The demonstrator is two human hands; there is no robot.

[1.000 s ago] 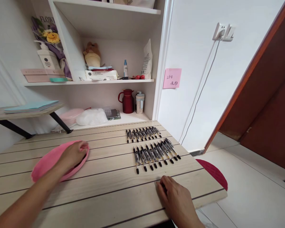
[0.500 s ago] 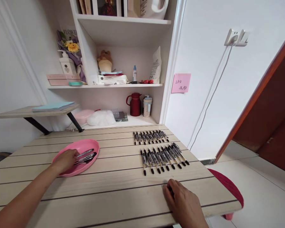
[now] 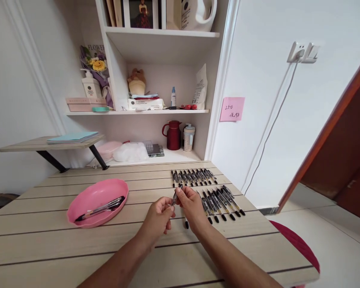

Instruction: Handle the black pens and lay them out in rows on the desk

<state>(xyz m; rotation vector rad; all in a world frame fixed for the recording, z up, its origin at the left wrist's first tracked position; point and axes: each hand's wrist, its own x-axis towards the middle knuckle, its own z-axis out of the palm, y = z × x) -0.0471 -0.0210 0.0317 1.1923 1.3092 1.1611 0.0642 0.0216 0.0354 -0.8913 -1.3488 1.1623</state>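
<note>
Both hands meet over the middle of the wooden table (image 3: 108, 244), pinching one black pen (image 3: 176, 196) between them. My left hand (image 3: 159, 214) grips its lower end, and my right hand (image 3: 192, 204) grips its upper end. Behind them lie two rows of black pens: a far row (image 3: 193, 177) and a near row (image 3: 223, 197) partly hidden by my right hand. To the left, a pink oval dish (image 3: 97, 202) holds several pens (image 3: 103, 207).
A shelf unit (image 3: 156, 112) stands behind the table with a red jug (image 3: 172, 135), a cup, bottles and boxes. A pink sticky note (image 3: 232, 109) hangs on the wall. A red stool (image 3: 297, 244) sits at the table's right edge.
My left hand left the pink dish and came to the middle. My right hand rose from the table's front edge. Both now hold one pen. The view shifted slightly left.
</note>
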